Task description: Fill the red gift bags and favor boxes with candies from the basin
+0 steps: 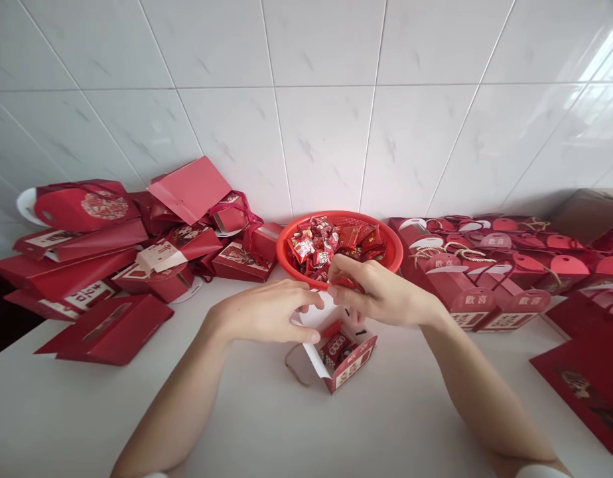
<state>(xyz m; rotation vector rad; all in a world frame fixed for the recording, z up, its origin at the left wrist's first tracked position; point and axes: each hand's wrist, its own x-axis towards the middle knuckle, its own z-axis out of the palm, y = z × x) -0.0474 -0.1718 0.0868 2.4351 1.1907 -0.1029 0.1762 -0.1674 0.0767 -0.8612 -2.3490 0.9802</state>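
An opened red gift box (352, 370) with a white inside stands on the white table, and red wrapped packets (336, 346) lie in it. My left hand (267, 311) is at the box's left side, thumb and fingers around its raised white flap. Above the back of the box, my right hand (381, 289) has its fingers curled in a pinch. A bit of red shows between them and looks like a wrapped candy, mostly hidden by the fingers. Just behind the hands is a red plastic basket (282, 255) filled with red wrapped candies (320, 244).
Flattened and folded red boxes (100, 325) are heaped on the left. Several assembled red boxes with cord handles (460, 292) stand in rows on the right, beside a red bag or box (585, 378) near the right edge. A tiled wall (326, 146) closes off the back.
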